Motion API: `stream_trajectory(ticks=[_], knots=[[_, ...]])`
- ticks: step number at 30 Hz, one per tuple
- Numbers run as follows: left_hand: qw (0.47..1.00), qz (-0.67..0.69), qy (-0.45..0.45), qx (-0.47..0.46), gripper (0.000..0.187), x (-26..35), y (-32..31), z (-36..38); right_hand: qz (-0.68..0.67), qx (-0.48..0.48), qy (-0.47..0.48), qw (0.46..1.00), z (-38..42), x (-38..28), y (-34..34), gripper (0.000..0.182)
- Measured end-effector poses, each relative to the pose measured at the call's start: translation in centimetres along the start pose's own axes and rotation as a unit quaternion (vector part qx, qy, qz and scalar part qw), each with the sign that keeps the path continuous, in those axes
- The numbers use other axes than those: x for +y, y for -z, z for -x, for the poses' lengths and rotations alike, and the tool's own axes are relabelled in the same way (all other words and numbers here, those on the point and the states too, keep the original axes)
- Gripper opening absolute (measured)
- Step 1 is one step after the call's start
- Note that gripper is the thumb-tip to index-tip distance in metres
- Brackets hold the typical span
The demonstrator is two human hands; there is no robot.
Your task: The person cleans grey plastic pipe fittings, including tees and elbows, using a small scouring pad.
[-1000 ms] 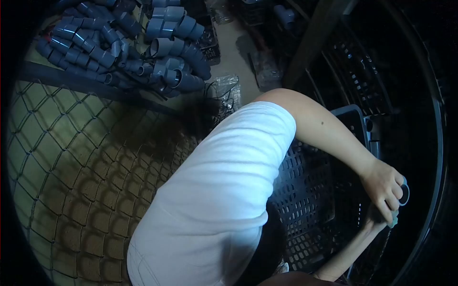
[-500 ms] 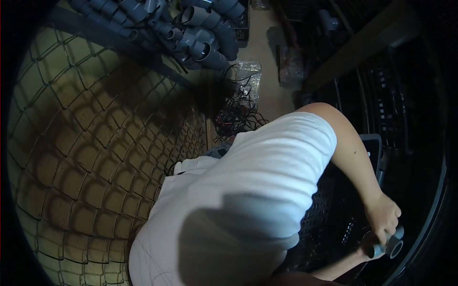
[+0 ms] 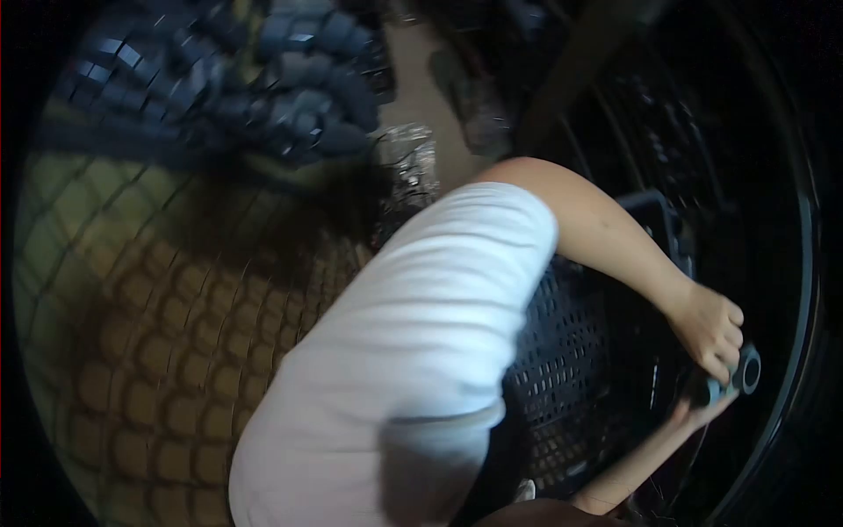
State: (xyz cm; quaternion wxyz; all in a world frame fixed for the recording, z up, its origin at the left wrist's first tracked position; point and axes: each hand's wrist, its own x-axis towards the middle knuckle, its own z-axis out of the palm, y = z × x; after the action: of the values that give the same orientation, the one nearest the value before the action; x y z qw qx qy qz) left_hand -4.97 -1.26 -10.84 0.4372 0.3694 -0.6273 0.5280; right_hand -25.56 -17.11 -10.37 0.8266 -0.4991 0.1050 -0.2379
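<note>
My left hand reaches down from the white sleeve, its fingers closed over a grey pipe fitting. One round open end of the fitting faces me, and another end shows between my hands. From below, my right hand holds the same fitting, with its fingers partly hidden. Both hands are over the right side of a black perforated crate. My left arm and sleeve cover much of the middle of the view.
A wire mesh fills the left side. Many grey pipe fittings are piled at upper left. Clear plastic wrapping lies on the floor. A dark beam and dark racks stand at upper right.
The view has swung and is blurred. Both hands now appear higher and slightly farther right, still on the fitting. More of the black crate shows below my left arm.
</note>
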Motion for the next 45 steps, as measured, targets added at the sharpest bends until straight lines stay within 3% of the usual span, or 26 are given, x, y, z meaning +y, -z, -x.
stream_trajectory(ticks=[1, 3, 4, 5, 6, 7, 9, 11, 13, 14, 15, 17, 19, 20, 21, 23, 25, 27, 29, 31, 32, 33, 35, 37, 41, 45], knots=[[1.0, 0.018, 0.014, 0.006, 0.015, 0.5, 0.3, -0.5, 0.0, 0.032, 0.011, 0.999, 0.4, 0.8, 0.8, 0.033], [0.998, 0.053, 0.002, 0.033, 0.012, 0.8, 0.9, -1.5, 0.086, 0.199, 0.029, 0.976, 1.5, 2.9, -1.3, 0.033], [0.998, 0.059, 0.008, 0.016, 0.013, 0.9, 0.7, -1.3, 0.088, 0.216, 0.031, 0.972, 1.9, 4.1, -0.5, 0.036], [0.998, 0.066, 0.012, -0.001, 0.014, 1.1, 0.3, -0.7, 0.011, 0.041, 0.04, 0.998, 2.1, 4.2, -0.4, 0.037], [0.996, 0.09, 0.012, -0.015, 0.02, 0.9, 0.7, -0.6, 0.089, 0.209, 0.013, 0.974, 1.8, 2.9, -7.2, 0.038], [0.996, 0.082, -0.003, -0.035, 0.029, 0.2, 1.2, -0.7, 0.101, 0.248, 0.014, 0.963, 1.6, 2.5, -9.4, 0.039], [0.993, 0.048, -0.021, -0.103, 0.039, -1.0, 2.3, -0.9, 0.022, 0.188, 0.047, 0.981, 1.0, 1.8, -8.1, 0.044], [0.987, 0.046, -0.067, -0.137, 0.047, -1.9, 2.5, -1.0, -0.007, 0.131, -0.001, 0.991, 1.6, 0.9, -9.6, 0.061], [0.984, 0.07, -0.094, -0.132, 0.052, -1.6, 2.6, -1.5, -0.078, 0.075, -0.056, 0.993, 1.3, 1.3, -8.1, 0.071], [0.984, 0.067, -0.098, -0.131, 0.054, -0.9, 2.8, -2.0, -0.085, 0.013, -0.04, 0.995, 1.5, 1.9, -8.3, 0.072], [0.985, 0.068, -0.104, -0.117, 0.053, -0.2, 2.7, -2.6, -0.092, 0.056, -0.065, 0.992, 1.6, 2.7, -8.5, 0.076], [0.984, 0.087, -0.102, -0.121, 0.056, 0.0, 2.9, -3.5, -0.254, -0.038, -0.097, 0.962, 1.8, 3.3, -7.8, 0.075], [0.98, 0.124, -0.054, -0.146, 0.06, -1.0, 2.8, -3.6, -0.183, 0.068, -0.091, 0.976, 1.9, 2.7, -8.4, 0.071], [0.965, 0.201, 0.045, -0.163, 0.056, -1.3, 2.1, -3.1, -0.208, -0.006, -0.084, 0.974, 1.9, 2.9, -6.1, 0.07], [0.935, 0.249, 0.138, -0.214, 0.048, -1.6, 1.6, -3.0, -0.198, 0.002, -0.082, 0.977, 1.7, 2.8, -5.9, 0.069], [0.895, 0.318, 0.231, -0.212, 0.044, -1.0, 1.3, -2.5, -0.132, 0.019, -0.027, 0.991, 1.7, 2.4, -5.9, 0.072], [0.874, 0.376, 0.218, -0.217, 0.045, 0.9, 2.1, -3.5, -0.112, 0.095, 0.025, 0.989, 1.5, 2.5, -8.0, 0.079], [0.876, 0.381, 0.213, -0.203, 0.046, 2.6, 2.8, -4.5, -0.19, -0.009, 0.01, 0.982, 1.0, 3.2, -6.6, 0.08], [0.886, 0.358, 0.199, -0.217, 0.043, 2.6, 2.8, -4.6, -0.188, -0.018, -0.011, 0.982, 1.7, 3.8, -6.9, 0.079], [0.883, 0.318, 0.298, -0.171, 0.038, 2.0, 2.1, -4.7, -0.058, 0.134, -0.004, 0.989, 2.3, 4.5, -7.9, 0.075], [0.861, 0.322, 0.354, -0.172, 0.034, 1.7, 2.1, -4.8, -0.127, -0.079, -0.028, 0.988, 2.5, 4.6, -5.7, 0.071], [0.86, 0.322, 0.355, -0.174, 0.034, 2.0, 2.3, -4.7, -0.077, 0.029, -0.021, 0.996, 2.8, 4.3, -7.1, 0.069], [0.867, 0.325, 0.338, -0.169, 0.033, 3.3, 2.8, -4.7, -0.105, 0.122, -0.026, 0.987, 1.1, 4.8, -6.5, 0.066], [0.849, 0.341, 0.364, -0.174, 0.03, 3.9, 3.1, -5.1, -0.098, 0.042, -0.022, 0.994, 1.4, 3.1, -6.7, 0.061], [0.814, 0.409, 0.367, -0.188, 0.023, 2.0, 2.2, -4.9, -0.054, 0.082, -0.007, 0.995, 2.2, 3.9, -7.2, 0.044], [0.794, 0.451, 0.361, -0.19, 0.024, 1.3, 2.6, -4.8, 0.04, 0.109, 0.034, 0.993, 2.2, 3.3, -7.8, 0.042]])
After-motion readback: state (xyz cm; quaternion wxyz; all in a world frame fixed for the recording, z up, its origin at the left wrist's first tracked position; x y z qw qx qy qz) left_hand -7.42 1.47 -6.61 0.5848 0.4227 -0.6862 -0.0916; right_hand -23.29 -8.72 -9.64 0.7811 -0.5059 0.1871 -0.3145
